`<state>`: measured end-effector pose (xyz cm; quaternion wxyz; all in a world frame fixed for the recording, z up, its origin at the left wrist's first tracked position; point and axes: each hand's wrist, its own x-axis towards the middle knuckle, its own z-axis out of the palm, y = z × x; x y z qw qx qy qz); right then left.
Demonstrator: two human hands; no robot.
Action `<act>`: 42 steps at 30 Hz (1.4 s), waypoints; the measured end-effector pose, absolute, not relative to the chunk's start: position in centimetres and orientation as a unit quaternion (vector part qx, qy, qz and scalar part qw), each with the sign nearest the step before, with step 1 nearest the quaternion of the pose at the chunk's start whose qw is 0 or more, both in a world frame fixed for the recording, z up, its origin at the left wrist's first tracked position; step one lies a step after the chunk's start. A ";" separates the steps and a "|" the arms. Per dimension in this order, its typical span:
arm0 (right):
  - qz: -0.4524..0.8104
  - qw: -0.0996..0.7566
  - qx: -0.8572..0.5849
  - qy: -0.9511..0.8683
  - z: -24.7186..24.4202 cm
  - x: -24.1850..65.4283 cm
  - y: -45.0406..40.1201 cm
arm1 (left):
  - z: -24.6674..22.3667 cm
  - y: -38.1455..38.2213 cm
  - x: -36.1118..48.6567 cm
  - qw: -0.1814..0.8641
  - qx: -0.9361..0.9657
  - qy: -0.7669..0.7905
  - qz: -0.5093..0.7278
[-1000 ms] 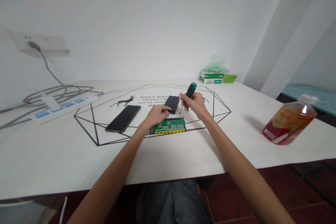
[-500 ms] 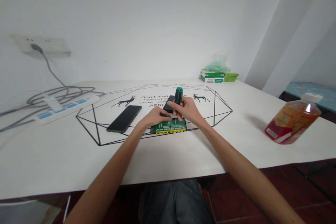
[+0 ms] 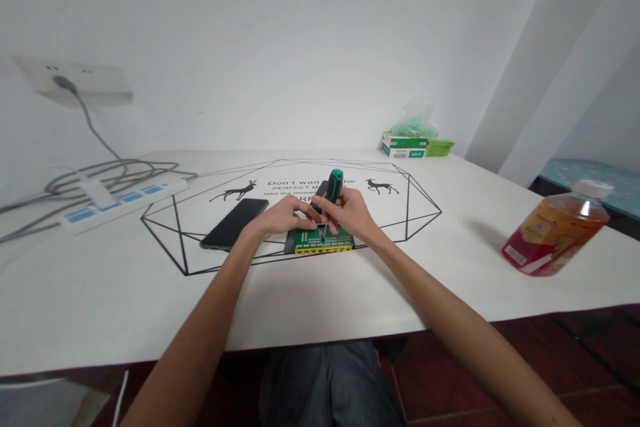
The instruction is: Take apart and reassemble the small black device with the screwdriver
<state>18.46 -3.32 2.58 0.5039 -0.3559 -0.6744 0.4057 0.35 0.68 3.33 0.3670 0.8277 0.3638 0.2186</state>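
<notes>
My right hand (image 3: 353, 213) is closed round a screwdriver with a green and black handle (image 3: 334, 185). The screwdriver leans slightly, its thin shaft pointing down at a green circuit board (image 3: 313, 240) with a yellow front edge. The board lies on the table, its far part covered by my hands. My left hand (image 3: 287, 215) rests at the board's far left side, its fingers bent and drawn together close to the shaft; what they pinch, if anything, is hidden. Behind my fingers a dark object (image 3: 321, 192) is partly visible.
A black phone (image 3: 235, 223) lies left of the board. A power strip (image 3: 127, 203) with grey cables (image 3: 113, 173) stretches along the left. On the right stands a drink bottle (image 3: 555, 227). Small green and white boxes (image 3: 404, 145) with a plastic bag (image 3: 414, 123) sit at the back right.
The screwdriver and my right hand have shifted slightly left, with the tip now further left on the board. My left hand has moved slightly left and its wrist now overlaps the phone's edge.
</notes>
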 end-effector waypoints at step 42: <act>0.345 0.450 -0.369 -0.737 2.6 18.6 -3.2 | 3.0 0.0 1.0 0.438 0.840 0.262 0.184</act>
